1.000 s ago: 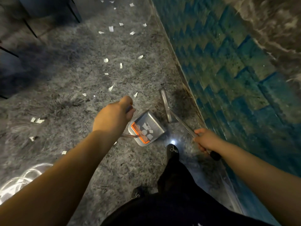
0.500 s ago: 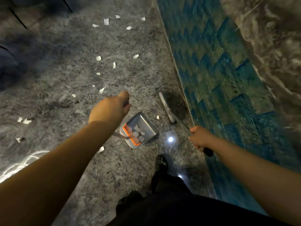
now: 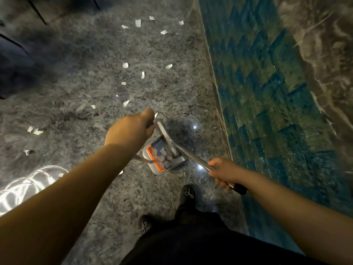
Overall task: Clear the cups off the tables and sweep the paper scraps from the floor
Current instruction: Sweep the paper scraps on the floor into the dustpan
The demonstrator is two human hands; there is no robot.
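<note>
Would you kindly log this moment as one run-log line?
left hand: grips dustpan handle | right hand: grips broom handle | broom head: over dustpan | paper scraps: on floor

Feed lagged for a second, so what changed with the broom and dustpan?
The broom head swung left from beside the wall, over the dustpan. The loose scrap seen just before the pan no longer shows there. Unchanged: left hand grips the dustpan handle, right hand grips the broom; scraps remain ahead.

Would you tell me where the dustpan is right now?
In the head view the dustpan sits on the floor centre frame, between both hands, ahead of the shoes.
</note>
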